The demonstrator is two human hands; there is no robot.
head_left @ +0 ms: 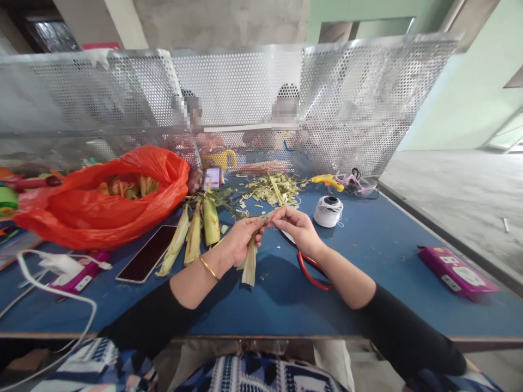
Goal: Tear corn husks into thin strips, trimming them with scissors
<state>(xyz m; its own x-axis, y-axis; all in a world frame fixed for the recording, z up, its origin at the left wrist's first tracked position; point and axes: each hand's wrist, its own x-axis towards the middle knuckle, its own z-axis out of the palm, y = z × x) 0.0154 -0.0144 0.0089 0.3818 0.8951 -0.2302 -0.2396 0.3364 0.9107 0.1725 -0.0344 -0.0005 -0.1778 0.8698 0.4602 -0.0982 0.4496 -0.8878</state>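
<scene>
My left hand [244, 239] is closed around a pale, dry corn husk [249, 267], whose loose end hangs below the fingers. My right hand [297, 231] meets it at the fingertips, thumb and forefinger pinched at the husk's upper end. Whatever lies in that pinch is too small to make out. Under my right hand and wrist lie red-handled scissors [303, 268], partly covered. A spool of white thread [327, 216] stands to the right. Several husk-wrapped bundles, like ears of corn [211, 220], lie left of my hands.
Husk scraps [273, 190] are heaped beyond my hands. At left are an orange-red plastic bag [102, 228], a phone [147, 254] and a white charger with cable [67, 270]. A yellow-handled tool [329, 181] and purple packet [455, 270] lie right. A perforated metal screen [241, 81] borders the back; people sit behind it.
</scene>
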